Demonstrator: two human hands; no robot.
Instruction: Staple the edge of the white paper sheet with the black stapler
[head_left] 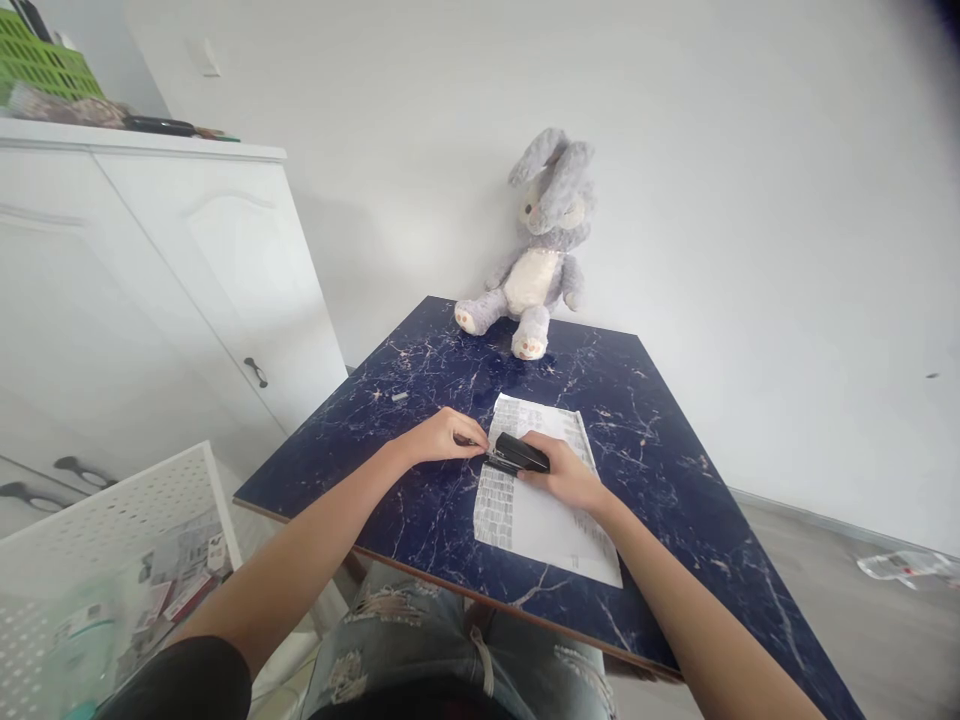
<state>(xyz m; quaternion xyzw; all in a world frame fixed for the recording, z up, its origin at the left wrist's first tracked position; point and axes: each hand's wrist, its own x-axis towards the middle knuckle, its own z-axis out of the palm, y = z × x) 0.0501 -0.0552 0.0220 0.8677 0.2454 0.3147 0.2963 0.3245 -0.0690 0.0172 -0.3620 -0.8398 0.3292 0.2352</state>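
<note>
My right hand (562, 470) is wrapped round a black stapler (523, 453), which it holds over a printed sheet of paper (555, 530). The stapler's front end points left, and a bit of metal shows there. My left hand (448, 436) is closed in a pinch right at that front end. Something small and dark shows between its fingers, too hidden to name. Lying on the blue marbled table (420, 520), the paper carries grey printed blocks along its left side. A small pale strip (399, 397) lies on the table, left of the paper and beyond my left hand.
A grey plush rabbit (534, 270) sits at the table's back edge against the wall. On the left stand a white cabinet (187, 270) and a white perforated bin (217, 500) with a bottle and packages inside. A clear plastic item (907, 566) lies on the floor at right.
</note>
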